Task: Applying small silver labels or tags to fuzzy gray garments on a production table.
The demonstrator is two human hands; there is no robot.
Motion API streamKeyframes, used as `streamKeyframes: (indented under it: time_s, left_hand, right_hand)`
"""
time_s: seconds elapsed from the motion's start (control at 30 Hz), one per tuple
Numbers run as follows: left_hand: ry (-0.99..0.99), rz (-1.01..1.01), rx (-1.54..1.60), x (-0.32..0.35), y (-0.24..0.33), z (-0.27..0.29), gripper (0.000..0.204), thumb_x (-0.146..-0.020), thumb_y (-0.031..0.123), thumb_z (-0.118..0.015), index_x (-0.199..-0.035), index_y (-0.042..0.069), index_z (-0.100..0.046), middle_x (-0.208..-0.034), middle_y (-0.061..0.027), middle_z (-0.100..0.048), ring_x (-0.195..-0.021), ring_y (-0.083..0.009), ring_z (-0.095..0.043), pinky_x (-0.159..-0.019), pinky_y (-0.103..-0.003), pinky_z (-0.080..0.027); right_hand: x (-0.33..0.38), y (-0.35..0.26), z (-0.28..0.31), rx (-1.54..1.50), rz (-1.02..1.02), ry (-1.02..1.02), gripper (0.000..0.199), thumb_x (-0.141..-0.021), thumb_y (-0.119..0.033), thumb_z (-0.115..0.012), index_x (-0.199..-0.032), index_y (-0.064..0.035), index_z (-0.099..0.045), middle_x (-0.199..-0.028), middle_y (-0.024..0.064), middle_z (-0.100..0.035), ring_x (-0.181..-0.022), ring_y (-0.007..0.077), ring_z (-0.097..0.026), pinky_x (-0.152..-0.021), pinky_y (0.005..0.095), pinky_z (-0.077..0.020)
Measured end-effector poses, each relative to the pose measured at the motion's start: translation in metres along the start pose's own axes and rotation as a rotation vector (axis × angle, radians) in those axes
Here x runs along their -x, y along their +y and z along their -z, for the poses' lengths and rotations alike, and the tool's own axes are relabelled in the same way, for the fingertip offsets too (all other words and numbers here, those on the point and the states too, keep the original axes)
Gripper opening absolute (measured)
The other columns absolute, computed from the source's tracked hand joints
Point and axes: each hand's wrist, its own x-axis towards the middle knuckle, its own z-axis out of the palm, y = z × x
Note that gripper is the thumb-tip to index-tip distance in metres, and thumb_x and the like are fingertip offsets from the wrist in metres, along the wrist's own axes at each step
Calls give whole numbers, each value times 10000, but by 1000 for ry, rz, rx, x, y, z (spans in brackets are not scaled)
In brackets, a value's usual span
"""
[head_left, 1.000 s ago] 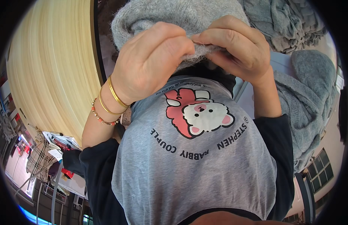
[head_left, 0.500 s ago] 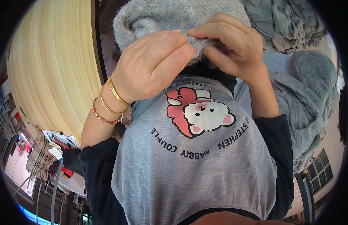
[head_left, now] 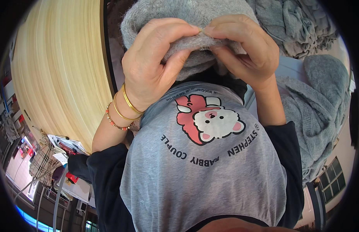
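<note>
Fuzzy light grey knitwear (head_left: 187, 9) is bunched in front of me at the top of the view. My left hand (head_left: 148, 58), with bangles and a beaded bracelet on its wrist, pinches a folded edge of it between thumb and fingers. Close against it, my right hand (head_left: 249, 48) is closed on the same edge, thumb below and fingertips above. The two sets of fingertips nearly touch. A tiny glint shows between them, too small to make out. Part of the knitwear hangs below the pinched edge.
To my left stands a wood-grain table (head_left: 59, 69) with a dark edge. Grey knitted pieces (head_left: 311, 112) are draped at my right, and more are heaped in a pile (head_left: 291, 27) at the upper right. A checked cloth (head_left: 44, 158) hangs at the lower left.
My left hand has turned, its fingers now extended along the top of the knit edge and its thumb below. Its fingertips have come closer to the right hand's. More of the folded edge shows.
</note>
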Motion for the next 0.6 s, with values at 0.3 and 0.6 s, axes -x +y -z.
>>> streamKeyframes:
  time_s: [0.3,0.6]
  left_hand:
    - [-1,-191,-60,-2,-8,-1,350,-657,-72,-729,-984,48,-694,-923,-84,-661,-747,-232,-661,-596,-295,-536]
    - [10,-333,-159,-1,-11,-1,311,-666,-9,-734,-966,62,-697,-890,-67,-660,-662,-191,-648,-533,-282,-519]
  right_hand:
    - [7,-1,4,-45,-37,-34,292,-689,87,-733,-949,-9,-639,-939,148,-702,-781,216,-676,-665,272,-529]
    - [6,-2,5,-49,-50,-72,313,-649,85,-725,-932,-14,-635,-936,146,-698,-773,209,-670,-653,265,-522]
